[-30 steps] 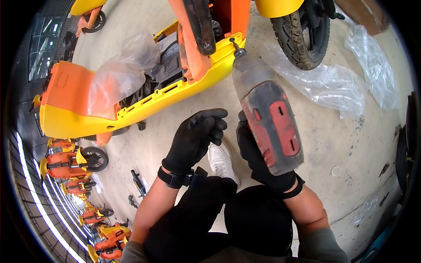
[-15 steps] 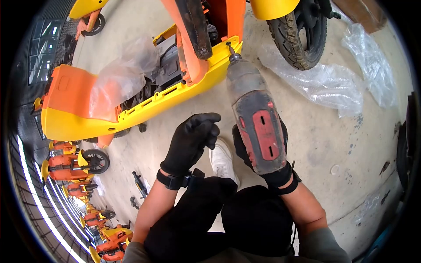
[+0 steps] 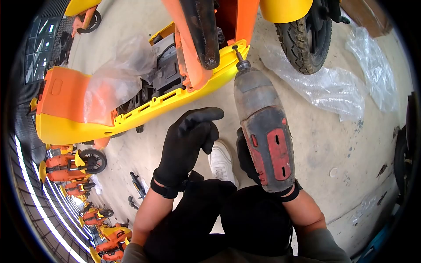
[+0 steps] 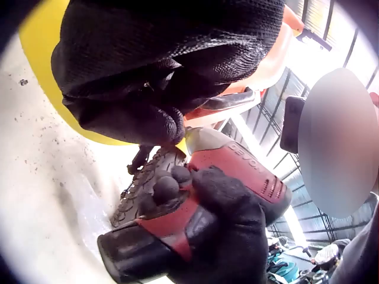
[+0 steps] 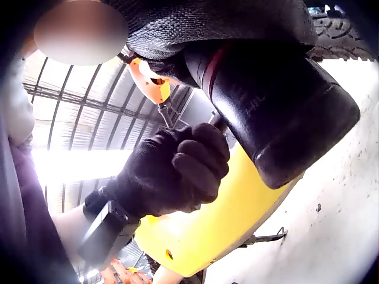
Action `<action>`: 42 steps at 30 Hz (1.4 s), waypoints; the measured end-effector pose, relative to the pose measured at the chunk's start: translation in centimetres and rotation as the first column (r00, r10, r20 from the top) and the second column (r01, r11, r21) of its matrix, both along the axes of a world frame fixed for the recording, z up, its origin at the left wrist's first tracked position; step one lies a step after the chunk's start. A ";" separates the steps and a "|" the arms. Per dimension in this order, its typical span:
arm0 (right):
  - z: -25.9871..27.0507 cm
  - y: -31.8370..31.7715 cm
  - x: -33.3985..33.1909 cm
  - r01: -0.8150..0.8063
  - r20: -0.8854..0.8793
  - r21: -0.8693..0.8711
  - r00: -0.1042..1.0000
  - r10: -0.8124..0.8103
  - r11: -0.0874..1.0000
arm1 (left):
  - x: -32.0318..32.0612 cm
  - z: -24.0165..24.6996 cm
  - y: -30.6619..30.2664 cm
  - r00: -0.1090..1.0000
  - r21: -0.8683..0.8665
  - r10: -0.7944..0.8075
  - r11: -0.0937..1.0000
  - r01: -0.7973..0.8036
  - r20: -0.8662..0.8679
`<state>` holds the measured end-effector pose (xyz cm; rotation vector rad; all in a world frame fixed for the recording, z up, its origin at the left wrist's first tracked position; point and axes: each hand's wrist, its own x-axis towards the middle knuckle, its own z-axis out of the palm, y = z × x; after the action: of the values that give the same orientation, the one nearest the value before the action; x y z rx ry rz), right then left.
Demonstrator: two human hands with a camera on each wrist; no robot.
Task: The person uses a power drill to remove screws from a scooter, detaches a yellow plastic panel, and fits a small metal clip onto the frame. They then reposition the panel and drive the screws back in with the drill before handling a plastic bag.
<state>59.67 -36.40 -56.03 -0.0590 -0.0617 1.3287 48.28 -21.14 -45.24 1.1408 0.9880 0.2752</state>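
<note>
In the head view my gloved right hand (image 3: 248, 155) grips a red-and-black cordless impact driver (image 3: 267, 127) by its handle, fingers wrapped around it in the left wrist view. The driver's bit points away from me, with a small dark round piece (image 3: 235, 47) at its tip, overlapping the end of the yellow side panel (image 3: 210, 75) of a scooter body. Left of the driver, my gloved left hand (image 3: 186, 140) is apart from it, index finger reaching forward and the others curled inward. Its palm is hidden; I cannot tell whether something small lies in it.
Clear plastic wrap (image 3: 123, 72) lies over the orange scooter body (image 3: 66, 92). A black-tyred wheel (image 3: 302, 48) stands beyond the driver, near more wrap (image 3: 329, 90) on the floor. Several orange-and-yellow scooters (image 3: 66, 166) line the left. A white shoe (image 3: 221, 163) is below my hands.
Over the last half second the driver shifts slightly right and toward me in the head view, still in my right hand. My left hand appears larger and its index finger is straighter.
</note>
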 end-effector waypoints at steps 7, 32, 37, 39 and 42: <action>2.0 0.2 1.0 0.170 0.538 -0.393 0.840 0.075 0.904 | 1.8 4.2 -3.1 0.952 -0.041 -0.250 0.968 0.247 -0.176; 2.4 0.4 2.6 -0.092 0.419 -0.587 0.816 0.398 0.805 | -0.3 1.2 -1.8 0.997 0.017 0.051 0.999 -0.050 -0.059; 3.4 1.1 2.2 -0.003 0.252 -0.509 0.956 0.152 0.861 | -0.4 0.6 -1.9 0.999 -0.049 -0.002 0.999 0.000 -0.035; 4.4 1.4 1.8 -0.062 -0.065 -0.483 0.997 0.035 0.873 | -0.5 0.2 -2.0 0.999 -0.069 0.005 0.998 -0.002 0.046; 4.8 1.7 1.9 0.104 -0.026 -0.462 0.991 -0.131 0.881 | -0.7 -0.1 -2.2 0.999 -0.061 -0.015 0.998 0.017 0.031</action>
<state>61.54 -34.70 -51.28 -0.4234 0.3044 1.1982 47.62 -23.36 -45.31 1.0855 0.9543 0.2472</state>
